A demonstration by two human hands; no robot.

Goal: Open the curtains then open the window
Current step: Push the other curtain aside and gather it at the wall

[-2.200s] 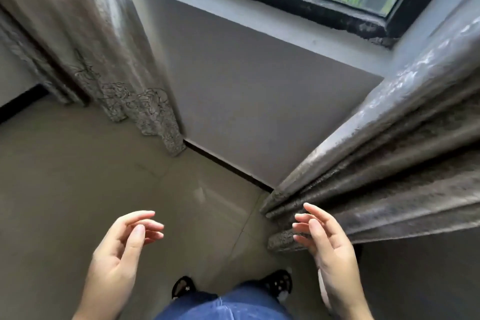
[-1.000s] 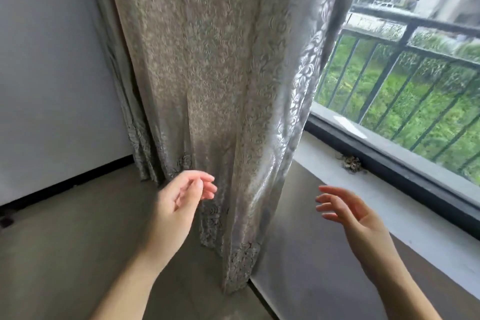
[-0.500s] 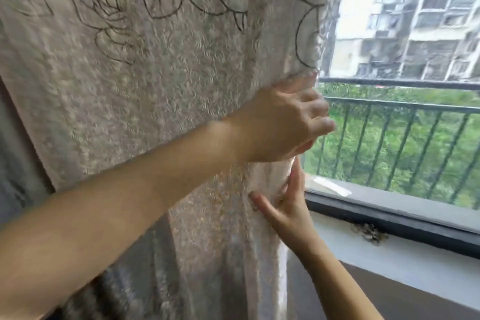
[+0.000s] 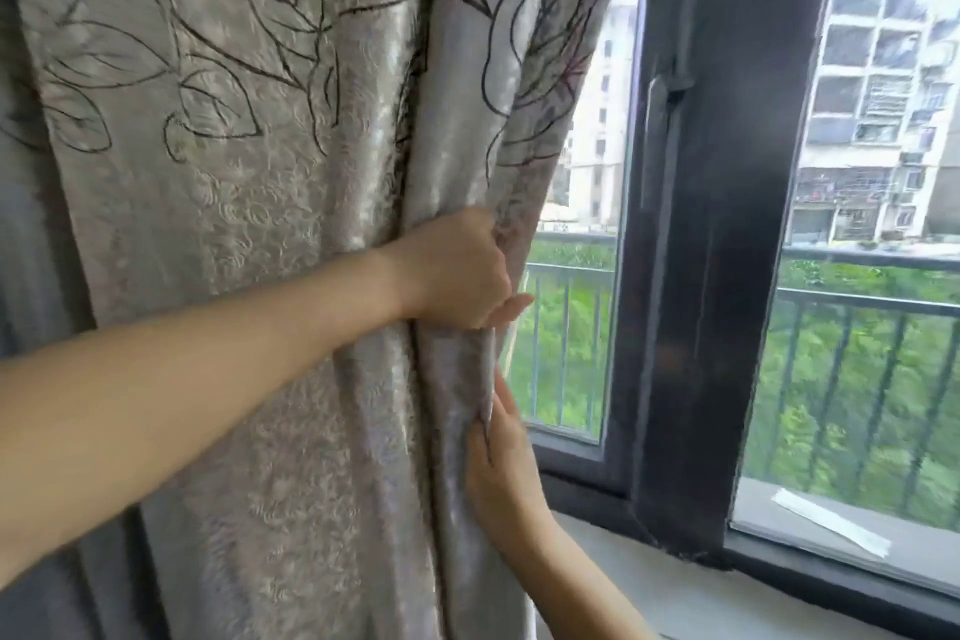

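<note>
A beige curtain (image 4: pixel 249 172) with a dark leaf pattern fills the left half of the view. My left hand (image 4: pixel 457 276) is shut around its bunched right edge at mid height. Below it, my right hand (image 4: pixel 501 463) presses on the same edge from the window side, its fingers partly tucked behind the fabric. To the right stands the window (image 4: pixel 571 327) with a dark frame (image 4: pixel 696 276). A slim handle (image 4: pixel 657 120) sits on the frame's left side. The glass panes look closed.
A pale sill (image 4: pixel 701 587) runs under the window. Outside are a metal railing (image 4: pixel 857 307), green plants and apartment blocks. A white strip (image 4: pixel 831 522) lies on the outer ledge at the right.
Both hands rose from waist height to the left curtain's edge. My left hand has closed on the bunched fabric and the edge has shifted left, baring the window frame and handle.
</note>
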